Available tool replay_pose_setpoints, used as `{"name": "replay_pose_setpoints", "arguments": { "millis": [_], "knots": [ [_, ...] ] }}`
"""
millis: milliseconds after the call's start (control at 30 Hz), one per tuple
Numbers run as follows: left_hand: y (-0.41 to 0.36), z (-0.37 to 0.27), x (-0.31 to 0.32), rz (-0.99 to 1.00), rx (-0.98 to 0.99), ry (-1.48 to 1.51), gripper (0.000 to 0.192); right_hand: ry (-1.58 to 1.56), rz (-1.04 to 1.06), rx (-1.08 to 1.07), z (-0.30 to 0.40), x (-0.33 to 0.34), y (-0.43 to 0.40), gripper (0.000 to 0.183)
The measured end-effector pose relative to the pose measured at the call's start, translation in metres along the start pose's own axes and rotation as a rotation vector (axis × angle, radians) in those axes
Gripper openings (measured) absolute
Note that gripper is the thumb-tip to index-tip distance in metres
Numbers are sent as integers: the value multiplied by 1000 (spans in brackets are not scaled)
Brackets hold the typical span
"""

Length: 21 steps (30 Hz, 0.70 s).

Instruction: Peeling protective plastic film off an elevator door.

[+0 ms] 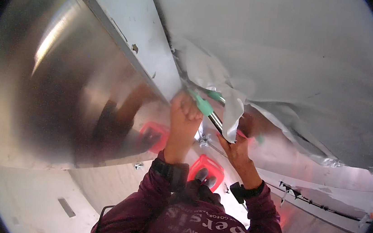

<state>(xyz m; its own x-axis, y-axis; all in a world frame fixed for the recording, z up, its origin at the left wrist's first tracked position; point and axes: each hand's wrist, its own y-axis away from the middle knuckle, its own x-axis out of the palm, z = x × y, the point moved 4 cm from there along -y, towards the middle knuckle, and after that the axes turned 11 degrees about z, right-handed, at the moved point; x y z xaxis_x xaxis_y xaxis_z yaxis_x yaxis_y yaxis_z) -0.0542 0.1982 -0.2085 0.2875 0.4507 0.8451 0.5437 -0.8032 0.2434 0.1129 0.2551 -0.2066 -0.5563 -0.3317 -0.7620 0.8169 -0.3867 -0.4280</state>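
Observation:
A hand tool with a green plastic part (204, 105) and a shiny metal shaft slants down to my right hand (239, 152), which holds its lower end, partly hidden by a hanging strip of film. My left hand (187, 108) has curled fingers against the corner by a pale beam (156, 45), close beside the green part; whether it grips anything is hidden. The tool's tip meets the seam between beam and panel. Grey-white film (279, 75) covers much of the panel at the right, its torn lower edge hanging loose over bare reflective metal.
My feet are on a red plastic stool (207, 161) below. A large polished metal panel (71, 104) curves along the left. A dark cable or rod (320, 205) with torn scraps runs along the lower right. Crumpled film (205, 140) lies near the corner between my arms.

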Motion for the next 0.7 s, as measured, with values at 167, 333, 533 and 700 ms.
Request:
{"name": "replay_pose_setpoints", "arguments": {
  "millis": [167, 333, 533, 700],
  "knots": [
    [-8, -2, -22, 106, 99, -290, 33, -385, 57, 290, 2, 6, 23, 30],
    [2, -8, 4, 97, 198, -262, 32, -368, 212, 317, 3, 21, 28, 28],
    [5, -5, 14, 242, 82, 195, 33, -404, 209, 386, 14, 30, 19, 28],
    [7, -9, 22, 80, 85, 25, 35, -527, 176, 260, -5, 25, 6, 28]
  ]
}}
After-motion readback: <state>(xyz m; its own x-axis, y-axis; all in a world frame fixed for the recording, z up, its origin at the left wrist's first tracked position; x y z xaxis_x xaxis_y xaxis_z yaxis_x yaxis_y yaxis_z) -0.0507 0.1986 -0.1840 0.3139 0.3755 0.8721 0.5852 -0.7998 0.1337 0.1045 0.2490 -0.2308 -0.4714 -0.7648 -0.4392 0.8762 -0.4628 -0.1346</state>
